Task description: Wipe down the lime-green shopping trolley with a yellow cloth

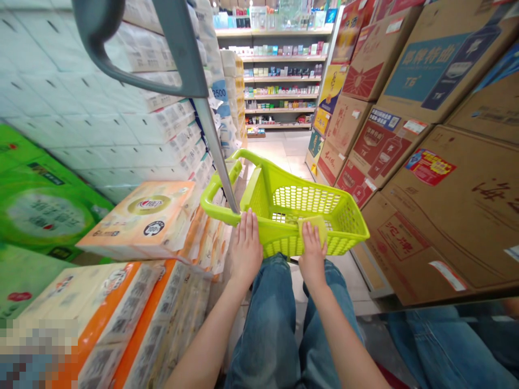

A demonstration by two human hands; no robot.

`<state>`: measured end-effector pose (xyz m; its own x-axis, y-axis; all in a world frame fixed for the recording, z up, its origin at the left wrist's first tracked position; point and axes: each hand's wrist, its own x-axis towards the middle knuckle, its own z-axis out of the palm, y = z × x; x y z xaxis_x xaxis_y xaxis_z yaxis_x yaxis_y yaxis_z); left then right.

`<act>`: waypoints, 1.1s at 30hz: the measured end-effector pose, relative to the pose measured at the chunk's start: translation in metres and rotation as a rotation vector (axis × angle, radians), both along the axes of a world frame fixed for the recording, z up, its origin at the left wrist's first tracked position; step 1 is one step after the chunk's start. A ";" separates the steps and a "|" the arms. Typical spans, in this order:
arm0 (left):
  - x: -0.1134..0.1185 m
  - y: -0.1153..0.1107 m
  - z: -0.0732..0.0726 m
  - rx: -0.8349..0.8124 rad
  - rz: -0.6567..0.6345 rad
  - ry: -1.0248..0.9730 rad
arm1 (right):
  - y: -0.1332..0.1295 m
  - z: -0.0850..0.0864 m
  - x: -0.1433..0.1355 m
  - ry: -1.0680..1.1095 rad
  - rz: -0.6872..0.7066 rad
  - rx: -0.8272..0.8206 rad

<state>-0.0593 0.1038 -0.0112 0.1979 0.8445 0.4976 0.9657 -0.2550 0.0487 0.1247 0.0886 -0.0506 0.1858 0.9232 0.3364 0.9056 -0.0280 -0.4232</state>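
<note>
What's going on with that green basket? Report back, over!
Left grip resting on near rim of lime-green shopping basket. Right grip over yellow cloth, same rim. Metal pole close beside left grip.

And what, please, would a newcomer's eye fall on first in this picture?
Probably the bright lime basket in the middle, with a yellow pad at its near side. Next might be the grey handle, large at the upper left. Then the cartons, stacked along the right side.
</note>
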 end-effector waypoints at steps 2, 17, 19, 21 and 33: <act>0.000 0.000 -0.001 0.001 0.010 0.016 | 0.008 0.016 -0.040 0.008 0.127 0.012; 0.000 -0.002 0.002 -0.012 0.005 0.006 | -0.011 -0.012 0.043 -0.050 0.012 0.002; 0.000 -0.002 0.001 -0.008 0.002 -0.002 | -0.011 -0.008 0.044 -0.026 -0.043 -0.032; 0.000 -0.001 0.001 -0.005 0.004 0.002 | -0.004 0.002 0.026 -0.008 -0.052 -0.069; 0.000 -0.001 -0.001 0.003 0.018 0.004 | 0.013 0.038 -0.062 0.015 0.294 -0.019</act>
<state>-0.0590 0.1031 -0.0117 0.1850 0.8466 0.4990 0.9703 -0.2378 0.0439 0.0625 0.1018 -0.0130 -0.0857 0.9444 0.3174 0.8695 0.2264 -0.4390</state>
